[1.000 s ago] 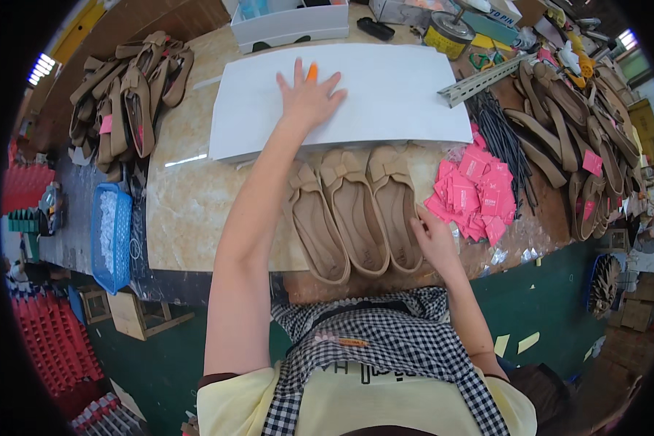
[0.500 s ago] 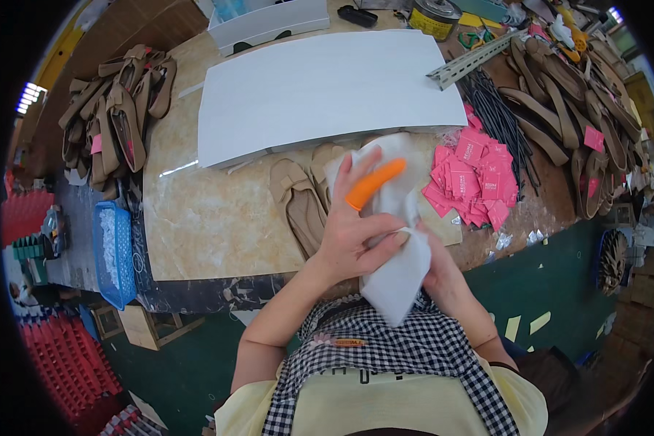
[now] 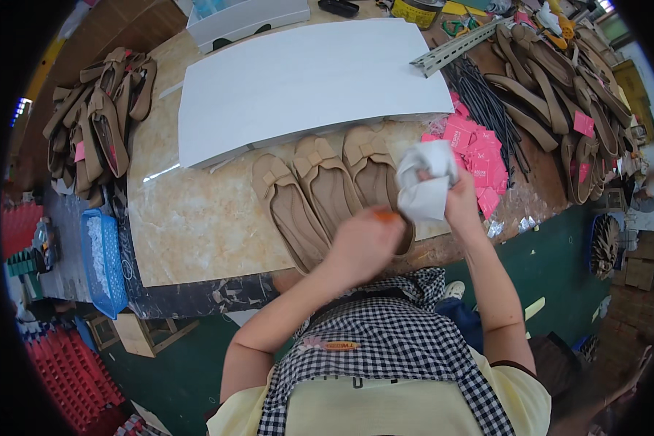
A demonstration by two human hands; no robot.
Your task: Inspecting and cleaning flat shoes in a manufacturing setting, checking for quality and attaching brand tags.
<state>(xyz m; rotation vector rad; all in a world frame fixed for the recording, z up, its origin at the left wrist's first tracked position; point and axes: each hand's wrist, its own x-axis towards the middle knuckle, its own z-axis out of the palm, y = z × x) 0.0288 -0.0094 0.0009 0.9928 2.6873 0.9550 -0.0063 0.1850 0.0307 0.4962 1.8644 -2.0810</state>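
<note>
Three tan flat shoes with bows lie side by side, toes away from me: a left shoe (image 3: 289, 207), a middle shoe (image 3: 325, 190) and a right shoe (image 3: 367, 168). My right hand (image 3: 461, 202) grips a wad of crumpled white paper (image 3: 427, 190), raised beside the right shoe. Blurred by motion, my left hand (image 3: 367, 245) is over the heel ends of the middle and right shoes. It wears an orange finger cover (image 3: 387, 216); whether its fingers hold anything is unclear.
Beyond the shoes lies a large white board (image 3: 312, 83). Pink cards (image 3: 479, 156) and thin dark rods (image 3: 479, 98) are to its right, near a metal angle strip (image 3: 458, 49). Shoe piles flank the table, one left (image 3: 102, 120), one right (image 3: 552, 91). A blue basket (image 3: 116, 298) hangs at left.
My hands have parted. The white sheet, held between both before, is now a compact wad in my right hand, farther right. My left hand has moved down, uncovering the middle and right shoes.
</note>
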